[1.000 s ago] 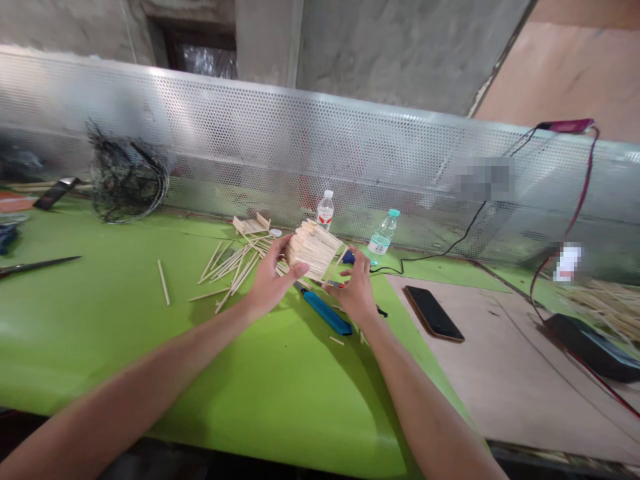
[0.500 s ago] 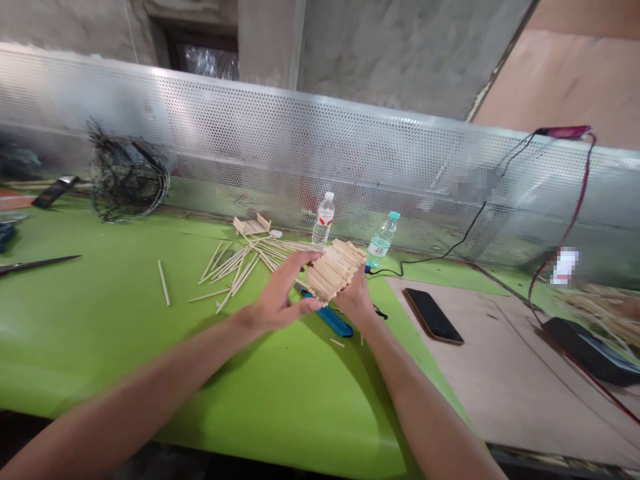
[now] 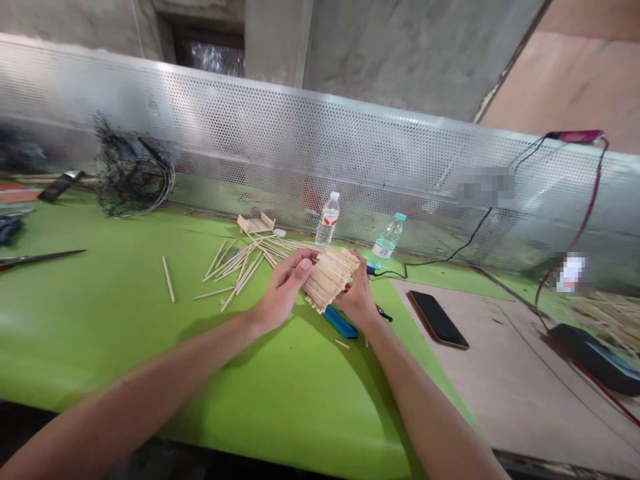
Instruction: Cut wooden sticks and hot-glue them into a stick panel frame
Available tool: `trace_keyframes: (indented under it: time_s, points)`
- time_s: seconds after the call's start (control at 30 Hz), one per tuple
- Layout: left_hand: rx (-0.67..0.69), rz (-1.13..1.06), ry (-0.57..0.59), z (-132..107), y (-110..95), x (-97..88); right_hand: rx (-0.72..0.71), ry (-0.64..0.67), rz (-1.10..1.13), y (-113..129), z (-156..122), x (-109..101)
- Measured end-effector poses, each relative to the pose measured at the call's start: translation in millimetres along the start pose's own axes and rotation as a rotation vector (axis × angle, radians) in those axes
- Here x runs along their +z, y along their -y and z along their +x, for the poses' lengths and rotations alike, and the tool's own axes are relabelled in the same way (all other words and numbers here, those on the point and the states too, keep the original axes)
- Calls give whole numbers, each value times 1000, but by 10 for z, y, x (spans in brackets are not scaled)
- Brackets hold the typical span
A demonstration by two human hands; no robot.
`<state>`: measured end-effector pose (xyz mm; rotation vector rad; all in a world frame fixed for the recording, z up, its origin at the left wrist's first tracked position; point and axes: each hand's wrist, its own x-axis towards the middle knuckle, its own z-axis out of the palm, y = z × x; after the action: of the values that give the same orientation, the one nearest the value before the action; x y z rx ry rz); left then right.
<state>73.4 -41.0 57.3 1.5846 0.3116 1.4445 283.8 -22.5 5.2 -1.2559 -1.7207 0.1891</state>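
Both hands hold a pale block glued from thin wooden sticks (image 3: 331, 279) just above the green table (image 3: 100, 333). My left hand (image 3: 283, 293) grips its left end with the fingers curled over the top and the thumb up. My right hand (image 3: 356, 297) clasps its right end from below and behind, partly hidden by the block. A blue utility knife (image 3: 340, 323) lies on the table right under the block. Loose wooden sticks (image 3: 240, 260) are scattered just to the left.
Two water bottles (image 3: 327, 220) (image 3: 389, 237) stand by the perforated metal screen (image 3: 250, 153). A small stick frame (image 3: 256, 224) sits behind the loose sticks. A black phone (image 3: 437, 319) lies on the brown board at right. A wire bundle (image 3: 131, 175) and a long blade (image 3: 40, 257) are at left.
The stick block was tipped over and lowered from chest-high toward the table. My left hand shifted from underneath it to over its left end; the right hand followed beneath.
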Motion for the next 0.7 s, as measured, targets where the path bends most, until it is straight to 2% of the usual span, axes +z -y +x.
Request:
trace_keyframes:
  time_s: [0.33, 0.5, 0.7]
  points:
    - [-203, -21, -54, 45, -14, -4, 14, 20, -16, 9, -5, 2]
    - [-242, -126, -41, 53, -3, -19, 14, 39, -7, 12, -8, 2]
    - [-284, -205, -109, 43, 13, -33, 19, 51, -4, 43, -12, -9]
